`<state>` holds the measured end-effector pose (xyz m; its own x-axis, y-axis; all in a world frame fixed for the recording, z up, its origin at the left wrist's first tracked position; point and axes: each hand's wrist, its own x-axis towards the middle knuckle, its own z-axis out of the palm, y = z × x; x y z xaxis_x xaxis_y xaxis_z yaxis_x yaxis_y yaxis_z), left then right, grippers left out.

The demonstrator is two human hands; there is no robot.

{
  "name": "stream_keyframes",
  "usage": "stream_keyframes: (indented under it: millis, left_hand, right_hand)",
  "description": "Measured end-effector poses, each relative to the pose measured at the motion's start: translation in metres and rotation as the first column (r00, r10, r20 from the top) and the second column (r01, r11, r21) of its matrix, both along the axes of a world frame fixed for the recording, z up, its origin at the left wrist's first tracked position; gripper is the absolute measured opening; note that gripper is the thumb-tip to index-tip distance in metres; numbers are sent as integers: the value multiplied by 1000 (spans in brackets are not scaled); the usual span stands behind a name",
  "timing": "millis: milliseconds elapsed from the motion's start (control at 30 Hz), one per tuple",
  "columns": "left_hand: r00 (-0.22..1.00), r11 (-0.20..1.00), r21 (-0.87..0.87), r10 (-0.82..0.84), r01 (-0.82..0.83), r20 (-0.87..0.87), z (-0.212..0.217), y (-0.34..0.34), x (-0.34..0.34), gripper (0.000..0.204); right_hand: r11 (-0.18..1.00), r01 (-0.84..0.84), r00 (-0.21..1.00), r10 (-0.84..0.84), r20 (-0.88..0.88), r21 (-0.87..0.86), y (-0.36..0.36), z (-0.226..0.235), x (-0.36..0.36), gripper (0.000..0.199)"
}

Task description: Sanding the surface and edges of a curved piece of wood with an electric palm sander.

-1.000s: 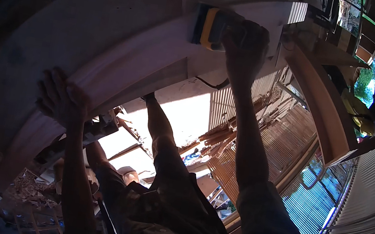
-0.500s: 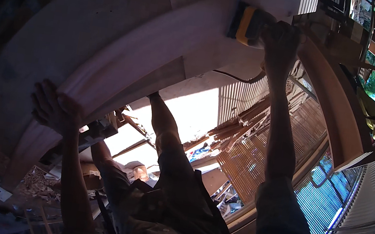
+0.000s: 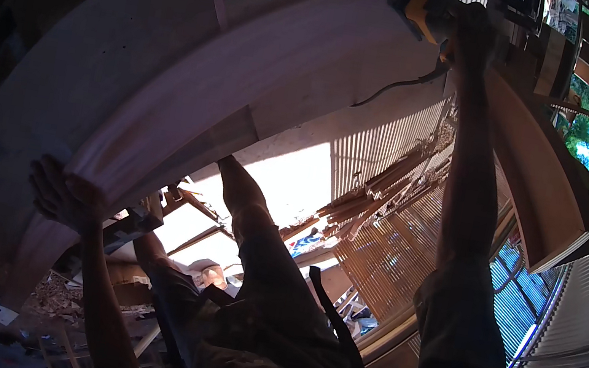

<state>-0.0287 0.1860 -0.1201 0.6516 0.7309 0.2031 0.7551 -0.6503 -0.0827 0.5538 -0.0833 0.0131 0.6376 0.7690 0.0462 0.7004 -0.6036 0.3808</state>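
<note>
A long, pale curved piece of wood [image 3: 253,54] sweeps from the lower left to the upper right. My left hand [image 3: 69,198] lies on its lower-left end with the fingers stretched out. At the upper right, my right hand [image 3: 474,39] is closed around a black-and-yellow power sander [image 3: 421,7]. The sander is at the far end of the curved piece; its sole is hidden from me. A dark cord [image 3: 394,88] trails below the sander.
A broad pale panel [image 3: 80,81] lies behind the curved wood. Another brown curved wooden piece [image 3: 537,161] stands at the right. Wood strips [image 3: 387,183] and a slatted panel [image 3: 392,249] lie lower down. Shavings [image 3: 61,297] litter the lower left.
My right hand has moved the sander up and to the right, along the curved wood. My left hand stays flat at the lower-left end; the whole view has shifted slightly.
</note>
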Motion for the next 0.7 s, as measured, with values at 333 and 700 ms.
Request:
stream_keyframes:
  millis: [333, 700]
  left_hand:
    - [998, 994, -93, 52, -48, 39, -3, 0, -10, 52]
    - [998, 990, -141, 25, -15, 66, -9, 3, -23, 56]
  right_hand:
    - [805, 481, 796, -234, -558, 347, 139, 12, -309, 79]
    - [731, 666, 407, -186, -894, 151, 77, 48, -412, 85]
